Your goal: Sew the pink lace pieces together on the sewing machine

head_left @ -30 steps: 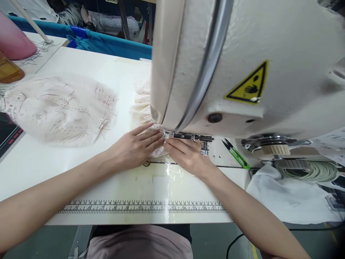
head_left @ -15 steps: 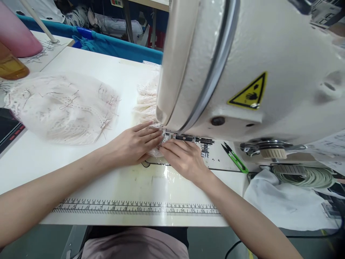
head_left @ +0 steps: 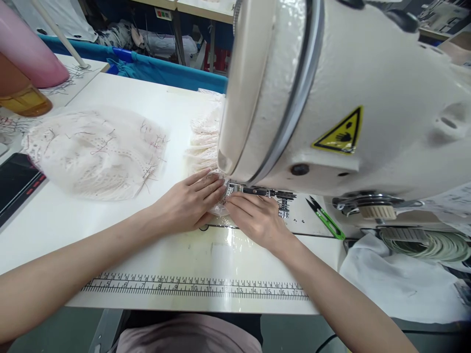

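Note:
Gathered pale pink lace fabric point(head_left: 204, 139) runs under the head of a sewing machine point(head_left: 265, 98). My left hand point(head_left: 193, 201) lies flat on the lace just left of the presser foot, fingers stretched out. My right hand point(head_left: 257, 218) is at the lace edge on the near side of the presser-foot bar point(head_left: 257, 191); its fingers are bent and held together on the cloth, with the tips partly hidden. The two hands almost meet. The needle is hidden behind the machine head.
A heap of lace fabric with loose threads point(head_left: 95, 154) lies left. Green thread snips point(head_left: 327, 218) rest right of the foot. A printed ruler point(head_left: 195, 289) runs along the front edge. White cloth point(head_left: 397, 279) and coiled green cord point(head_left: 434, 245) sit right; a phone-like black device point(head_left: 18, 184) far left.
My view has shifted a little, so the whole scene sits slightly further right and lower. Both hands keep nearly the same places on the lace by the presser foot.

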